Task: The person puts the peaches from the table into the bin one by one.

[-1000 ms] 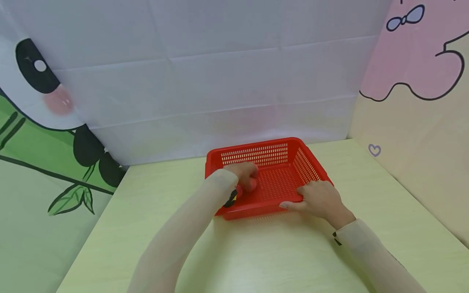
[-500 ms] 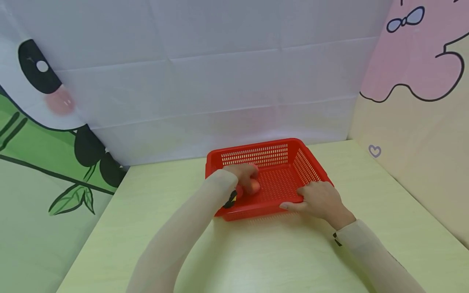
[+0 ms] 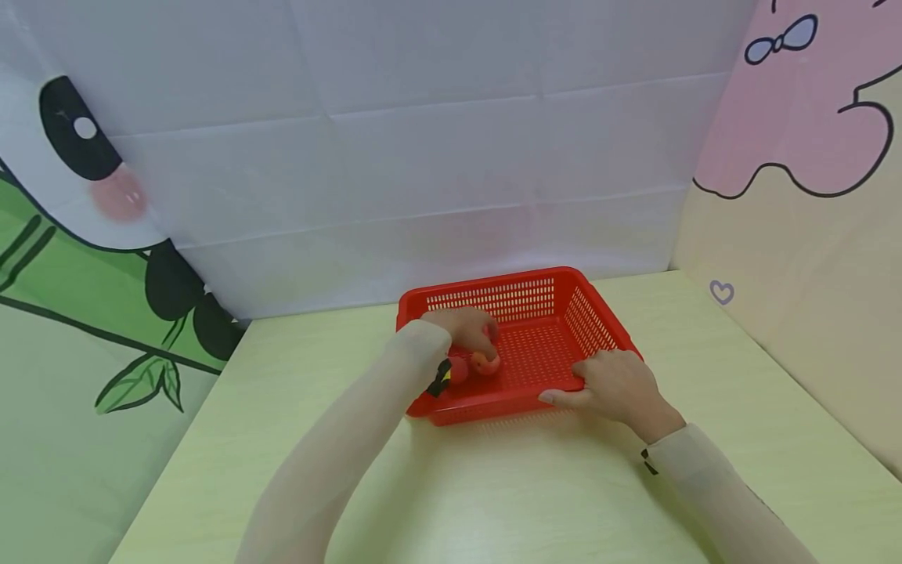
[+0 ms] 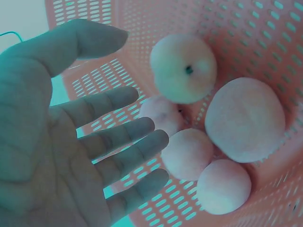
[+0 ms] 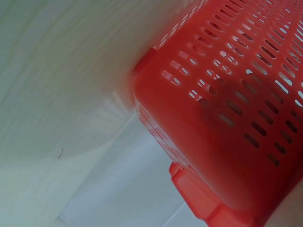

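Reaching with the left hand [image 3: 465, 329] into the left part of the red basket [image 3: 532, 345], with fingers extended, spread and holding nothing, close to five round fruits [image 4: 187, 153] lying together inside it. Gripping the basket's near rim beside its right corner with the right hand [image 3: 611, 384], with the thumb along the outside, over a pale table [image 3: 528, 501] in front of a white cloth [image 3: 437, 157]

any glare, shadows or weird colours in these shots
Head view: pale glare on the table near the bottom edge, a soft shadow beside the left sleeve; left wrist view: a teal cast over the left hand, the basket and round fruits washed out; right wrist view: a dark shadow on the basket's wall.
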Motion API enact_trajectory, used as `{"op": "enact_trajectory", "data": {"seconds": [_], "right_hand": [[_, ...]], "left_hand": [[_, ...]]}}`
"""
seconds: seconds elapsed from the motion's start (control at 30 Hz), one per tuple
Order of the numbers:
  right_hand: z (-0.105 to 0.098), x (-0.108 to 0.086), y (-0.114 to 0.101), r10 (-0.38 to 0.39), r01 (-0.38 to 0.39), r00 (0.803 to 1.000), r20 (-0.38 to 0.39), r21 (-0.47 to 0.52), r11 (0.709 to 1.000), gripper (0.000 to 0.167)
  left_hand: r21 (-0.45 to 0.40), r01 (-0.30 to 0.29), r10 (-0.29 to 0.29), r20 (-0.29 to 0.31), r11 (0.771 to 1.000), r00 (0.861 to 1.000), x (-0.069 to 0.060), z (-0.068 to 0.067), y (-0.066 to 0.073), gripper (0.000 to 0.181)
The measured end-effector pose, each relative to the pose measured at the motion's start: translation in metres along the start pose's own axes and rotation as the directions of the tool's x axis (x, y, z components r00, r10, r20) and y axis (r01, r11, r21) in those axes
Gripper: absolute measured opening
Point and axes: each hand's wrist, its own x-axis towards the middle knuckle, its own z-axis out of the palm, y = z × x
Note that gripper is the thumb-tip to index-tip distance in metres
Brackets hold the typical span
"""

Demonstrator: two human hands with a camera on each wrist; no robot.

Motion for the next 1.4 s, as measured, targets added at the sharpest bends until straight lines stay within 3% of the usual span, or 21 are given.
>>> {"op": "enact_trajectory", "data": {"seconds": [0.1, 0.2, 0.27, 0.33, 0.43, 0.5, 0.57, 0.7, 0.77, 0.83, 0.9, 0.97, 1.03, 1.1, 1.17, 1.23, 1.3, 1.4], "right_hand": [[0.001, -0.001, 0.000, 0.006, -0.006, 1.000, 0.005, -0.001, 1.000, 0.065], [0.001, -0.002, 0.001, 0.013, -0.013, 1.000, 0.007, -0.002, 1.000, 0.065], [0.001, -0.002, 0.001, 0.011, -0.011, 1.000, 0.003, -0.001, 1.000, 0.065], [0.002, -0.001, 0.001, 0.008, -0.008, 1.000, -0.006, -0.003, 1.000, 0.065], [0.001, -0.001, 0.001, 0.010, -0.010, 1.000, -0.014, -0.004, 1.000, 0.066], [0.000, -0.001, 0.001, 0.013, -0.013, 1.000, -0.012, -0.003, 1.000, 0.066], [0.000, -0.002, 0.002, 0.013, -0.013, 1.000, -0.010, 0.000, 1.000, 0.067], [0.001, -0.001, 0.002, 0.000, 0.000, 1.000, -0.018, -0.001, 1.000, 0.067], [0.001, -0.001, 0.001, -0.002, 0.002, 1.000, -0.020, -0.002, 1.000, 0.067], [0.001, 0.000, 0.001, -0.003, 0.003, 1.000, -0.016, -0.002, 1.000, 0.066], [0.001, 0.000, 0.001, -0.002, 0.002, 1.000, -0.008, -0.004, 1.000, 0.066], [0.001, 0.000, 0.001, 0.001, -0.001, 1.000, -0.001, -0.006, 1.000, 0.066], [0.001, 0.001, 0.001, 0.004, -0.004, 1.000, 0.000, -0.009, 1.000, 0.066], [0.000, 0.001, 0.001, 0.007, -0.007, 1.000, 0.001, -0.009, 1.000, 0.066], [-0.001, 0.001, 0.001, 0.008, -0.008, 1.000, 0.003, -0.009, 1.000, 0.066], [-0.001, 0.000, 0.001, 0.010, -0.010, 1.000, 0.010, -0.008, 1.000, 0.066], [-0.001, 0.000, 0.001, 0.012, -0.012, 1.000, 0.019, -0.009, 1.000, 0.065], [-0.001, 0.000, 0.001, 0.015, -0.015, 0.999, 0.030, -0.011, 1.000, 0.065]], "left_hand": [[0.007, -0.031, 0.031, -0.046, 1.000, 0.998, -0.006, -0.004, -0.001, 0.056], [0.108, -0.116, 0.130, -0.134, 0.987, 0.982, -0.020, -0.009, -0.001, 0.056], [0.202, -0.163, 0.206, -0.213, 0.966, 0.955, -0.031, -0.013, -0.001, 0.057], [0.282, -0.191, 0.275, -0.296, 0.940, 0.915, -0.046, -0.017, 0.000, 0.058], [0.333, -0.216, 0.349, -0.421, 0.918, 0.837, -0.072, -0.026, 0.003, 0.058], [0.342, -0.226, 0.383, -0.510, 0.912, 0.770, -0.092, -0.032, 0.003, 0.057], [0.339, -0.246, 0.410, -0.600, 0.908, 0.687, -0.114, -0.036, 0.000, 0.054], [0.308, -0.299, 0.423, -0.756, 0.903, 0.499, -0.157, -0.038, -0.012, 0.052], [0.288, -0.308, 0.401, -0.812, 0.907, 0.424, -0.175, -0.034, -0.021, 0.053], [0.274, -0.300, 0.377, -0.848, 0.914, 0.374, -0.189, -0.026, -0.030, 0.056], [0.273, -0.301, 0.369, -0.867, 0.914, 0.335, -0.199, -0.018, -0.040, 0.060], [0.276, -0.326, 0.379, -0.871, 0.904, 0.313, -0.204, -0.010, -0.050, 0.062], [0.269, -0.367, 0.390, -0.866, 0.891, 0.312, -0.207, -0.003, -0.059, 0.065], [0.247, -0.396, 0.391, -0.854, 0.885, 0.342, -0.207, 0.002, -0.067, 0.067], [0.208, -0.392, 0.372, -0.835, 0.896, 0.406, -0.207, 0.006, -0.073, 0.071], [0.162, -0.356, 0.331, -0.809, 0.920, 0.486, -0.208, 0.007, -0.078, 0.080], [0.119, -0.311, 0.282, -0.782, 0.943, 0.556, -0.209, 0.008, -0.080, 0.090], [0.068, -0.255, 0.219, -0.746, 0.964, 0.629, -0.209, 0.008, -0.080, 0.103]]}}
